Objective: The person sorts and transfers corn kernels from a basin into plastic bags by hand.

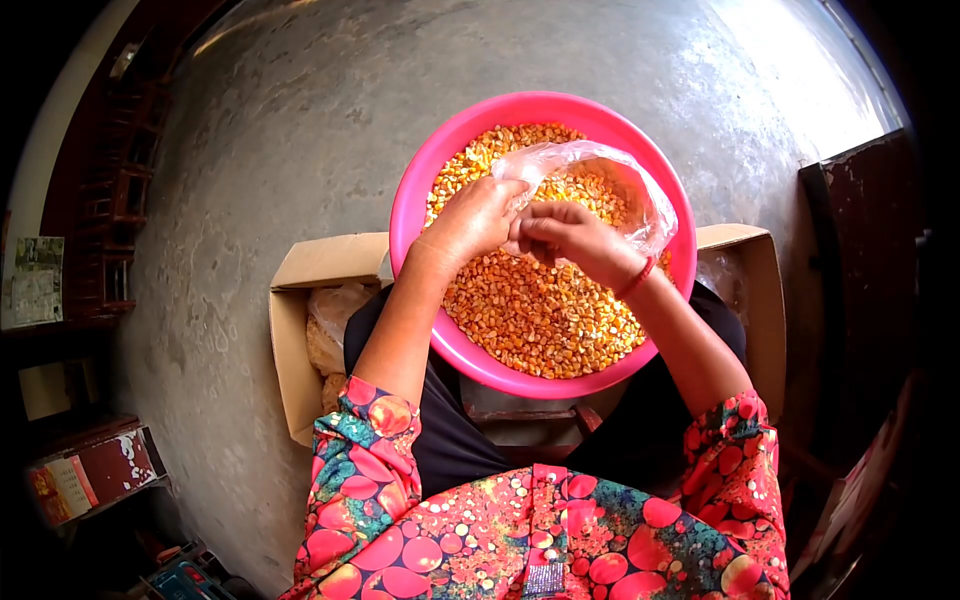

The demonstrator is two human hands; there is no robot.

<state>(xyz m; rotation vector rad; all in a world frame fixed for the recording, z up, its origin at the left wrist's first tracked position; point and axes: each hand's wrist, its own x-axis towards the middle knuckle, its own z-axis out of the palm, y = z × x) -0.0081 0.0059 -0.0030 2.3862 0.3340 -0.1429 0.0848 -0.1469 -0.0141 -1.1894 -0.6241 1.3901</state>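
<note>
A pink plastic basin [416,176] full of dried corn kernels [545,315] rests in front of me between my knees. Over the kernels lies a clear plastic bag [655,215], its mouth spread toward the right side of the basin. My left hand [478,213] is closed on the bag's near left edge, fingers pinched together. Beside it, my right hand [580,238] has its fingers curled in a pinch at the same gathered edge, the two hands almost meeting. A red band [637,277] circles my right wrist.
An open cardboard box [292,345] with bagged contents stands left of my legs, and another cardboard box [765,300] is on the right. Wooden stools [125,195] line the far left wall. A dark wooden panel [865,220] stands at the right on the concrete floor [270,150].
</note>
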